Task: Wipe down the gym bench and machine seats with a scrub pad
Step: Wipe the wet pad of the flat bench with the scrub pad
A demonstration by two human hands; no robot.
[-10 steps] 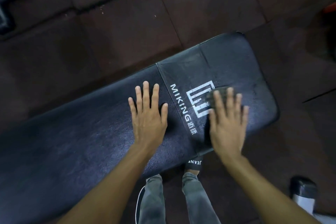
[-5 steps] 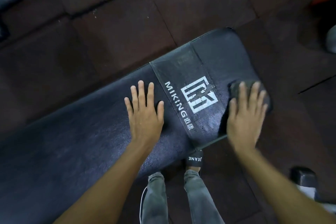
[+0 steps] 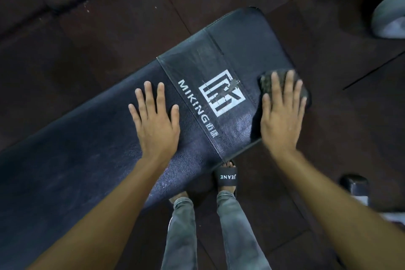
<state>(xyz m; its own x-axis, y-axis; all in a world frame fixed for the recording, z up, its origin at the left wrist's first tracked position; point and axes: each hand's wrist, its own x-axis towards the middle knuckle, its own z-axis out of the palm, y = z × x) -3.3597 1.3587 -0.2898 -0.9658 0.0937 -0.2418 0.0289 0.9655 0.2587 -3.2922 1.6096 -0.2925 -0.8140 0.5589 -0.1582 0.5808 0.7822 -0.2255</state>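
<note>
Standing: legs are close against the near side of the bench (image 3: pixel 76 160), one sandal (image 3: pixel 225 176) partly under its edge.
Left hand (image 3: pixel 156 126): flat, palm down on the bench just left of the logo (image 3: pixel 221 94), with fingers straight and spread and nothing held.
Right hand (image 3: pixel 282 120): flat, with straight fingers pressing down on the pad (image 3: pixel 265 83), not curled round it.
Pad: on the right end of the bench, under the right fingers and right of the logo. Whether its right side overhangs the edge cannot be told.
Change: a second ago the pad lay on the logo. Half a second ago it had reached the right end, and it sits about there now. The left hand has not shifted.
Meaning: the rightward stroke looks spent. The logo panel has likely been covered, while the far strip of this end and the long left stretch probably remain. No machine seats are in view.
Edges: the rounded bench end is just right of the pad, and the near edge runs under the heel of the right hand. Pushing further right would slide the pad off.
Room: open bench lies away toward the far edge, and back left as far as the left hand.
Floor (image 3: pixel 109 28): dark tiles beyond the bench, with a grey-white thing (image 3: pixel 388 17) at far right, well apart.
</note>
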